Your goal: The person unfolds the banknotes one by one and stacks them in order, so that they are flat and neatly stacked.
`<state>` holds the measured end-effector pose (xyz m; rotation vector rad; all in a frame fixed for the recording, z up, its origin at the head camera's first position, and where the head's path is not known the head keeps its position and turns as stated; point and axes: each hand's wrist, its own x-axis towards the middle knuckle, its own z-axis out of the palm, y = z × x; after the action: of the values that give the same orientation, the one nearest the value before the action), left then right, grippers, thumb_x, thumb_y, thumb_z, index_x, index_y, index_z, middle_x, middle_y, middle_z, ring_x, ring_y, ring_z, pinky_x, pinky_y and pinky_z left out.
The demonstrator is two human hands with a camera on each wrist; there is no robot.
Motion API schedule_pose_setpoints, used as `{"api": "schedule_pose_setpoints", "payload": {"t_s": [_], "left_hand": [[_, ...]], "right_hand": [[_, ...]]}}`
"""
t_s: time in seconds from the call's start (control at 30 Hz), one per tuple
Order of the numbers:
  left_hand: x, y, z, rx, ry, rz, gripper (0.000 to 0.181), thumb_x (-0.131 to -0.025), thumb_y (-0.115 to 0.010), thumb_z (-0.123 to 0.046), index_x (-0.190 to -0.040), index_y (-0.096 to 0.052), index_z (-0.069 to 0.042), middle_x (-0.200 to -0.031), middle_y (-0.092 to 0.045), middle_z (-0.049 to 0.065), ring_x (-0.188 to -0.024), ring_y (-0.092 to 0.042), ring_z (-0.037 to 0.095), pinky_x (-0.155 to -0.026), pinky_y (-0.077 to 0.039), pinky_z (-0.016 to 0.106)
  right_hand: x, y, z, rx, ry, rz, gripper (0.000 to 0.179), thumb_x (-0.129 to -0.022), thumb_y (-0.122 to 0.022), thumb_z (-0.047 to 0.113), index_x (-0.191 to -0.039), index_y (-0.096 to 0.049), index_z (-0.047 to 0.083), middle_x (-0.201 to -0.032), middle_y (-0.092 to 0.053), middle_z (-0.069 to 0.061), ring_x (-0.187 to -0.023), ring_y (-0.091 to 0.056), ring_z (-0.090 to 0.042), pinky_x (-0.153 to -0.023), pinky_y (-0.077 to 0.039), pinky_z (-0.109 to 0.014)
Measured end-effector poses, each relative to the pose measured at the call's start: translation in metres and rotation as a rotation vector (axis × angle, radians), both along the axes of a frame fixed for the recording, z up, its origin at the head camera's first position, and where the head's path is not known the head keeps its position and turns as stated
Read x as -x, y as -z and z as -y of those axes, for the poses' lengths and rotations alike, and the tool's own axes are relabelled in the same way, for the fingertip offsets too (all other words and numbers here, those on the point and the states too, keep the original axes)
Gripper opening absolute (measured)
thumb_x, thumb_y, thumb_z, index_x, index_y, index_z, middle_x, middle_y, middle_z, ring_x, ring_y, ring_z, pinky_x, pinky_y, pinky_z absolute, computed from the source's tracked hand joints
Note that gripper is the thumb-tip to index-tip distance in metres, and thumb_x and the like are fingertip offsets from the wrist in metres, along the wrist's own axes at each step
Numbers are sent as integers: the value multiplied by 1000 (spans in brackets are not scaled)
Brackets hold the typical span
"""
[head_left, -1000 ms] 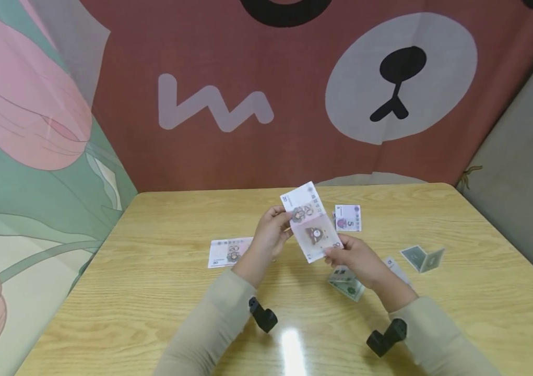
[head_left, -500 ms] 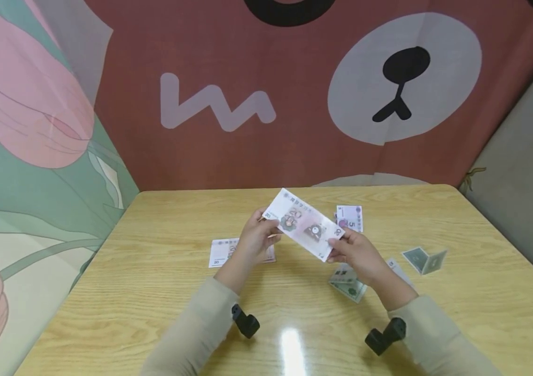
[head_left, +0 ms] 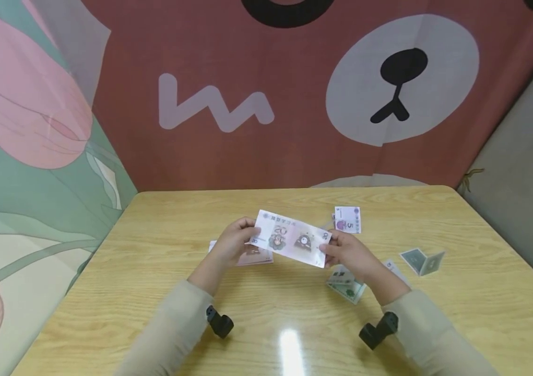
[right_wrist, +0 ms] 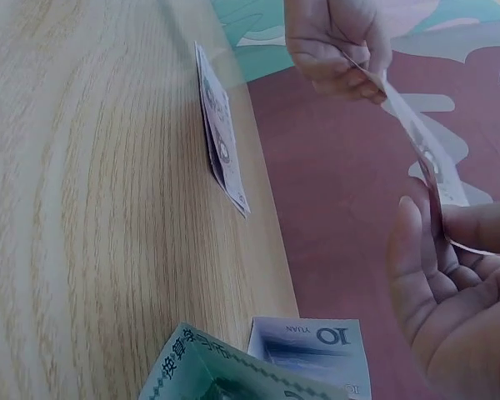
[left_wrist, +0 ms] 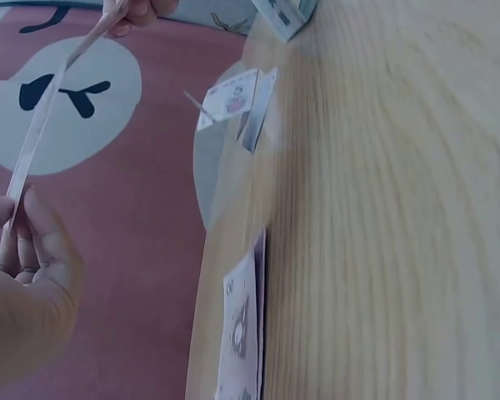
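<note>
A pinkish-white play banknote (head_left: 294, 239) marked 20 is stretched between both hands, held above the table and tilted slightly down to the right. The left hand (head_left: 235, 237) pinches its left end between thumb and fingers. At the opposite end, the right hand (head_left: 346, 250) pinches the lower right corner. Both wrist views show the note nearly edge-on, off the tabletop. Under the left hand lies another pinkish banknote pile (head_left: 259, 256), partly covered by the held note; the right wrist view shows the pile (right_wrist: 221, 133) as more than one layer.
A purple note marked 5 (head_left: 348, 219) lies behind the right hand. Green folded notes (head_left: 347, 284) and a bluish note (head_left: 397, 272) lie by the right forearm. Farther right, a folded dark-green note (head_left: 422, 261) stands half open. A printed cloth (head_left: 200, 156) hangs behind the table.
The left hand has moved left and down, turning the held note from steeply slanted to nearly level. The right hand has shifted slightly left and keeps its pinch.
</note>
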<state>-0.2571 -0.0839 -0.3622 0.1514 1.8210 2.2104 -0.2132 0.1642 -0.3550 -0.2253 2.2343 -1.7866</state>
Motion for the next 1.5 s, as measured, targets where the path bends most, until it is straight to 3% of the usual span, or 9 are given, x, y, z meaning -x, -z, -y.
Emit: {"api": "schedule_pose_setpoints", "payload": {"t_s": [0.13,0.23,0.37,0.47,0.9,1.2,1.5], "left_hand": [[0,4,9,17,19,1,6,-82,-46,6,-84,-47,0,-79,-49,5,-65,-53,15,-62,-49,31],[-1,6,13,48,15,16,6,-82,-46,6,-84,-46,1,-79,-50,6,-66,-55,15,-64,-49,31],[-3,6,19,155,-1,10,4,-83,-49,1,-86,-47,1,-78,-51,5,-64,-54,14,-53,-44,22],[-5,5,21,205,-12,2,5,-84,-51,-2,-86,-48,0,-76,-53,4,-60,-51,12,-47,-34,20],[-7,10,34,190,-155,2,3,-82,-51,4,-84,-48,3,-72,-52,5,-59,-51,12,-54,-45,24],[-2,14,51,172,-195,56,8,-80,-50,7,-88,-47,6,-74,-53,4,-63,-54,13,-65,-50,28],[3,19,69,192,-216,97,7,-81,-50,6,-87,-47,5,-77,-50,6,-60,-53,11,-55,-45,18]], "right_hand": [[3,1,4,-34,19,-2,27,-87,-45,4,-110,-43,-11,-86,-55,-13,-67,-54,-19,-65,-48,-37],[6,2,8,-33,52,-13,20,-87,-46,4,-101,-45,-11,-81,-53,-12,-65,-53,-17,-63,-48,-32],[10,3,12,4,117,-22,10,-86,-48,3,-84,-45,-6,-73,-50,-7,-60,-51,-14,-59,-49,-29],[12,4,14,22,141,-26,10,-85,-49,2,-80,-44,-5,-70,-49,-6,-57,-50,-13,-57,-49,-29],[29,3,41,-67,245,-2,10,-85,-50,3,-80,-48,-5,-73,-50,-10,-59,-49,-17,-58,-49,-29],[44,9,66,-30,295,26,8,-81,-53,0,-76,-49,-4,-69,-49,-7,-56,-48,-14,-53,-48,-25],[55,17,91,-44,368,28,6,-80,-55,1,-78,-54,-5,-73,-52,-8,-58,-48,-13,-58,-48,-31]]}}
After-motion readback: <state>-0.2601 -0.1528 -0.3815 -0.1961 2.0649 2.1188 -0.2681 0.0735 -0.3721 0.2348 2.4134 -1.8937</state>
